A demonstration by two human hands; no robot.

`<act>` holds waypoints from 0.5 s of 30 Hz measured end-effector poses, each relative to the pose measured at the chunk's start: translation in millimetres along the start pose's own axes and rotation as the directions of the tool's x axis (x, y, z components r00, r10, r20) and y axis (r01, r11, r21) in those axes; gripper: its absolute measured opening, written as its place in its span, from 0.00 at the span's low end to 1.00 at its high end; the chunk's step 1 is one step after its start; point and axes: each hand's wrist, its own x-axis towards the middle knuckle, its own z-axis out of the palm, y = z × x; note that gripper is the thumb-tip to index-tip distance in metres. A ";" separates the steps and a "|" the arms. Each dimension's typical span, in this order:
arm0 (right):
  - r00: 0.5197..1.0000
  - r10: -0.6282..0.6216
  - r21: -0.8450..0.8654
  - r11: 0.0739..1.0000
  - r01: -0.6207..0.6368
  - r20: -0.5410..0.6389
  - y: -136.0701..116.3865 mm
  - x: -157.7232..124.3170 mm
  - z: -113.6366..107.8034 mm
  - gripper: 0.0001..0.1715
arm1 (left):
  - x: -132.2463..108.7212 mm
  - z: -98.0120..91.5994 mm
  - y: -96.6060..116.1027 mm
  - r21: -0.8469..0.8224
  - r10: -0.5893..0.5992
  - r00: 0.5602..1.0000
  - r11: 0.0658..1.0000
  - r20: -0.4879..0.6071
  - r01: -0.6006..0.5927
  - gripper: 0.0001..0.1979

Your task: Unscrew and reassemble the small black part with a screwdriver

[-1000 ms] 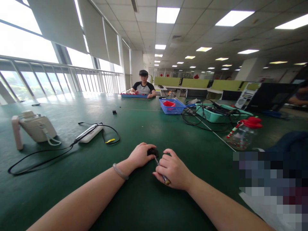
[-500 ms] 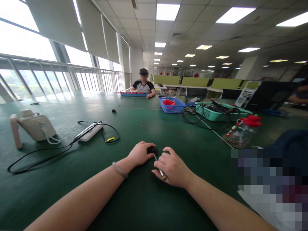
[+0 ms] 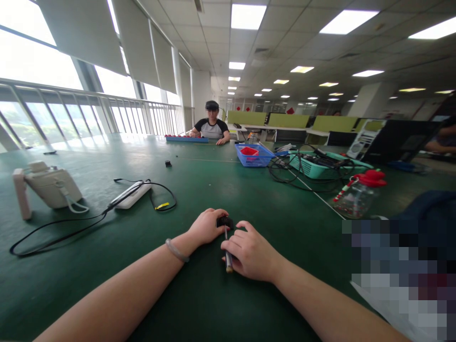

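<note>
On the green table [image 3: 213,304] my left hand [image 3: 205,226] is closed around a small black part [image 3: 224,221], pinning it to the surface. My right hand [image 3: 249,251] is closed on a thin screwdriver [image 3: 227,251]. Its tip meets the black part and its handle end points back toward me. A grey band sits on my left wrist. Both hands touch each other at the part.
A white device [image 3: 50,187] with a cord and a white power strip [image 3: 130,194] with black cable lie left. A blue basket [image 3: 254,156], a teal tray of cables [image 3: 320,168] and a red-lidded jar [image 3: 358,194] stand right. Another person [image 3: 213,126] sits at the far end.
My right hand has turned the screwdriver so its handle swings left and points more straight at me. The left hand stays on the black part.
</note>
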 end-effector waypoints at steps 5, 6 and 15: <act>0.998 0.008 -0.029 1.000 -0.010 -0.064 -1.6 1.0 -3.2 0.11 | -0.1 -0.3 -0.1 -0.006 0.001 1.000 1.000 -0.004 -0.001 0.17; 0.996 0.017 -0.040 0.999 -0.020 -0.083 -1.1 0.9 -3.8 0.11 | -0.1 -0.2 -0.3 -0.007 0.003 1.000 1.000 -0.003 -0.003 0.17; 0.982 0.008 -0.094 0.995 -0.026 -0.187 8.3 -4.4 -2.2 0.12 | 0.6 2.7 -2.6 -0.013 0.003 1.000 1.000 -0.011 -0.004 0.18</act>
